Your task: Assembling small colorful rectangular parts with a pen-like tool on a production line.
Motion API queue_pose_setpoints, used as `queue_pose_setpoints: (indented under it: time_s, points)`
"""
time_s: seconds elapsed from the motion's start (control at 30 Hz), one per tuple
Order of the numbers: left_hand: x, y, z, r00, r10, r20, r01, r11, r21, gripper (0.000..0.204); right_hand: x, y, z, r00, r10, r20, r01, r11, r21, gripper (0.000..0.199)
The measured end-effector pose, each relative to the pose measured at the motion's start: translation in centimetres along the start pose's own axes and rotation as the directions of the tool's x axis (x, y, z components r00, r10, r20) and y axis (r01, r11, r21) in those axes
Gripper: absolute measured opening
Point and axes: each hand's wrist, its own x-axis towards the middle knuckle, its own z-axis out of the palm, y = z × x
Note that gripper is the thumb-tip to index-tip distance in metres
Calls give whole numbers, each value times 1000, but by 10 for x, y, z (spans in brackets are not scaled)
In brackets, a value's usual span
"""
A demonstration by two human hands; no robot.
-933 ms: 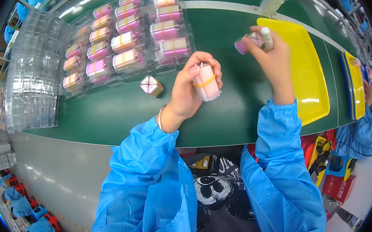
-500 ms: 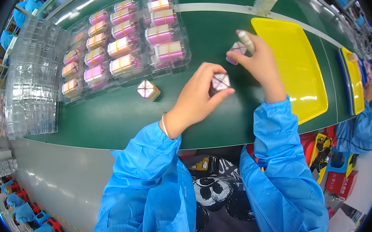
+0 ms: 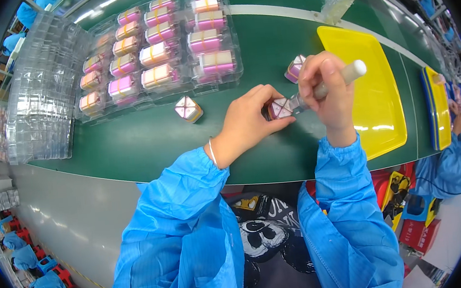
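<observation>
Head view: your right hand [image 3: 333, 103] grips a white pen-like tool [image 3: 351, 73], slanting leftward toward the block [image 3: 281, 108] your left hand [image 3: 247, 117] clasps.

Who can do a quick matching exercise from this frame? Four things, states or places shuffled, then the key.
Column one
1. Left hand
2. Large yellow tray
3. Right hand
4. Tall stack of clear trays

Column two
A. On the right side of the green table
B. Gripping a white pen-like stick
C. At the left end of the table
D. Fingers around a small block with triangles on its top

Right pairs: 1-D, 2-A, 3-B, 4-C
</observation>
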Motion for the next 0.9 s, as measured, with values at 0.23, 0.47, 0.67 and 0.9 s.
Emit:
queue_pose_setpoints:
  time_s: [0.23,0.47,0.67,0.9]
  points:
    - [1,-2,1,999,41,-7,-41,999,22,41,-3,-2,9,999,45,4,-45,997,-58,31]
    - [0,0,2,1000,23,-22,-22,999,30,40,0,4,8,1000,26,-6,-27,984,-175,40]
    - [0,-7,2,998,0,56,-3,999,49,41,-4,4,4,1000,-9,-27,7,995,-97,31]
    - [2,-12,-14,928,-272,254,360,480,-800,79,6,-17,-44,960,-159,-229,171,985,31,21]
